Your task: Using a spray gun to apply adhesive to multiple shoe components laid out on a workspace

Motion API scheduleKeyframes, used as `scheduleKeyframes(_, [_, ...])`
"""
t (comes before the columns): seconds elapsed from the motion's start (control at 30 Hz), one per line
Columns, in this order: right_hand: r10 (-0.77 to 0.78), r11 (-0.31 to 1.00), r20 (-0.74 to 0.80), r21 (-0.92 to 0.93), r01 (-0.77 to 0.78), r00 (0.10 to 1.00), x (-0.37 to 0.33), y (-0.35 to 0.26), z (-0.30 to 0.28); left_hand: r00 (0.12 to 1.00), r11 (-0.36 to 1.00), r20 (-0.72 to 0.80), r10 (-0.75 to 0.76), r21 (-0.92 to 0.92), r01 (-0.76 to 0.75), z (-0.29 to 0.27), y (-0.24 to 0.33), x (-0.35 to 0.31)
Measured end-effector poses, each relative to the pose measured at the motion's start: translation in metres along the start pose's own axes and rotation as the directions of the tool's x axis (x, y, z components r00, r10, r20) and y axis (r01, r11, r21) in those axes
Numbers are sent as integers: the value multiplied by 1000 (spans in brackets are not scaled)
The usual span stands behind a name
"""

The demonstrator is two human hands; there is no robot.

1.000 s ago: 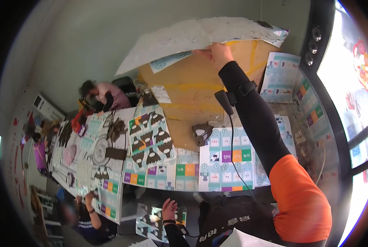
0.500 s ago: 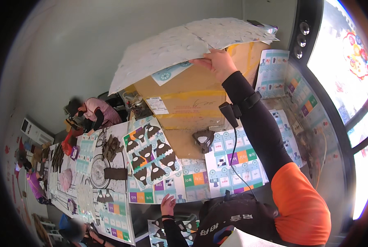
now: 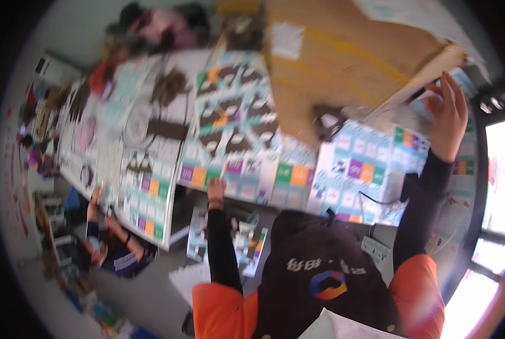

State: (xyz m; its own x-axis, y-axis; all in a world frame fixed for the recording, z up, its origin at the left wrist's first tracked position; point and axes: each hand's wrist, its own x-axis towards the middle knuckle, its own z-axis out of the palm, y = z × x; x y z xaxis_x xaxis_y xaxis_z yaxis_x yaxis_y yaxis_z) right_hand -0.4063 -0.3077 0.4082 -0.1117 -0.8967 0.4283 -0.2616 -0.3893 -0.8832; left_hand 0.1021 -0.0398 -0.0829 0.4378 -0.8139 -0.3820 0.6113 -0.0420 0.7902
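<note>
My right hand [image 3: 449,116] is raised beside the right edge of a large brown cardboard box [image 3: 331,62], fingers apart and nothing in them. Over the top of the box lies a whitish sheet [image 3: 410,20], partly cut off by the rim of the picture. My left hand [image 3: 215,189] is at the near edge of the table, by a printed sheet [image 3: 204,164] with purple, orange and green squares. Motion blur hides whether its fingers grip anything. Just beyond it lies a sheet with several dark brown cut-out shapes [image 3: 230,110].
More printed sheets [image 3: 351,164] and a dark piece [image 3: 328,121] lie before the box. A brown strip [image 3: 167,129] rests on the long table at left. One person [image 3: 122,248] works at its near side, another [image 3: 167,28] beyond. A window [image 3: 498,181] stands at right.
My right hand has let go of the whitish sheet on the box and moved right and down. My left hand has risen to the table edge. The whole view has shifted.
</note>
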Motion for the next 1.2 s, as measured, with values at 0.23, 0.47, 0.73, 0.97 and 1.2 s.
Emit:
scheduleKeyframes(0.23, [677,623,657,-269,-734,333,-166,249,166,854,147,-318,411,948,282,5,25,59])
scheduleKeyframes(0.47, [686,705,478,-621,-341,548,-248,311,289,877,-23,-250,411,959,284,8,58,53])
scheduleKeyframes(0.73, [748,621,272,-607,-496,605,-260,342,300,851,-39,-355,387,916,400,20,63,70])
scheduleKeyframes(0.97, [771,610,537,-469,-639,342,-234,302,306,785,142,-417,458,906,399,-18,77,72])
scheduleKeyframes(1.2, [741,520,568,-149,-841,357,-244,320,296,967,751,-231,109,656,72,8,99,57])
